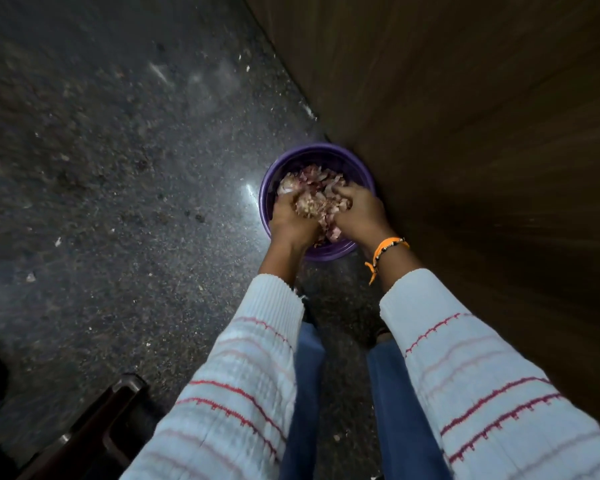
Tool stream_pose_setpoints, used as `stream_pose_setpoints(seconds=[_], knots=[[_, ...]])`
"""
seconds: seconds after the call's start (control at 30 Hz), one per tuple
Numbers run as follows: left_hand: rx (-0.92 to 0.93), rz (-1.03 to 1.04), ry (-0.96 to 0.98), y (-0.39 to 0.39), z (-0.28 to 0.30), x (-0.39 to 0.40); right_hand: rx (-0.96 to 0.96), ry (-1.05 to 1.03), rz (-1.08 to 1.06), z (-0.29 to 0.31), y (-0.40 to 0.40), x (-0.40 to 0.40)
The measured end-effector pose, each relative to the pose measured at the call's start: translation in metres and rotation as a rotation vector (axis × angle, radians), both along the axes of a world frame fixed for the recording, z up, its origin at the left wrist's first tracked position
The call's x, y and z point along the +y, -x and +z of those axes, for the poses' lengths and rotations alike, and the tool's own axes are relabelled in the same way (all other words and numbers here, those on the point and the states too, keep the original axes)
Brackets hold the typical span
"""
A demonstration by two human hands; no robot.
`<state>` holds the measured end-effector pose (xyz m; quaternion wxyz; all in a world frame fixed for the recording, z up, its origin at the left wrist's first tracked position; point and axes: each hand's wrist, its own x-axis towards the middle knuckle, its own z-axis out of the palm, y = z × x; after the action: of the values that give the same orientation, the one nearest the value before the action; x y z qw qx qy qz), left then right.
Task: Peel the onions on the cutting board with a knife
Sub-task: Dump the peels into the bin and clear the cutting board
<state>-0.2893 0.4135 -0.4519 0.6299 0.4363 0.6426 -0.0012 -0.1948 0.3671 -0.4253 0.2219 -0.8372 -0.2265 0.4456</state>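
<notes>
While most of the left side is dark speckled floor (118,168) with pale scraps of peel scattered across it, a dark piece of furniture (94,431) juts in at the near left corner; what it is cannot be told. Right of that come two sleeves (243,375) in white knit with red stripes, reaching away from the camera over blue trouser legs (305,393).

The left hand (291,221) is down inside a purple bowl (267,188) that stands on the floor, its fingers curled into a heap of onion peels (312,199) — pinkish and papery, filling the bowl and bunched up between the two hands. The fingertips are buried in the heap, so how tightly they close cannot be seen, but the hand is plainly clutching a share of the peels.

The right hand (359,216) mirrors it from the other side, knuckles up, fingers bent down into the same clump and gripping it. An orange thread band (387,249) and a beaded one circle that wrist just above the cuff.

The bowl sits right against the foot of a brown wood-grained panel (465,133) — it fills the whole right side, rising from the floor. No whole onion, knife or cutting board is in sight; only peelings show.
</notes>
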Motion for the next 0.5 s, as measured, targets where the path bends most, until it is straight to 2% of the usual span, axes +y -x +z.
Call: stream_pose_setpoints(seconds=[0.07,0.2,0.33,0.5], knots=[[-0.09,0.053,0.012,-0.003,0.05,0.0,0.02,-0.054,-0.039,0.036,0.001,-0.003],[-0.193,0.038,-0.111,-0.008,0.145,-0.016,-0.025,-0.183,-0.189,0.126,-0.002,-0.023],[-0.314,-0.055,-0.223,-0.023,0.247,-0.048,-0.178,-0.339,-0.279,0.234,-0.012,-0.068],[-0.54,-0.242,-0.264,-0.051,0.358,-0.11,-0.346,-0.464,-0.374,0.352,-0.03,-0.145]])
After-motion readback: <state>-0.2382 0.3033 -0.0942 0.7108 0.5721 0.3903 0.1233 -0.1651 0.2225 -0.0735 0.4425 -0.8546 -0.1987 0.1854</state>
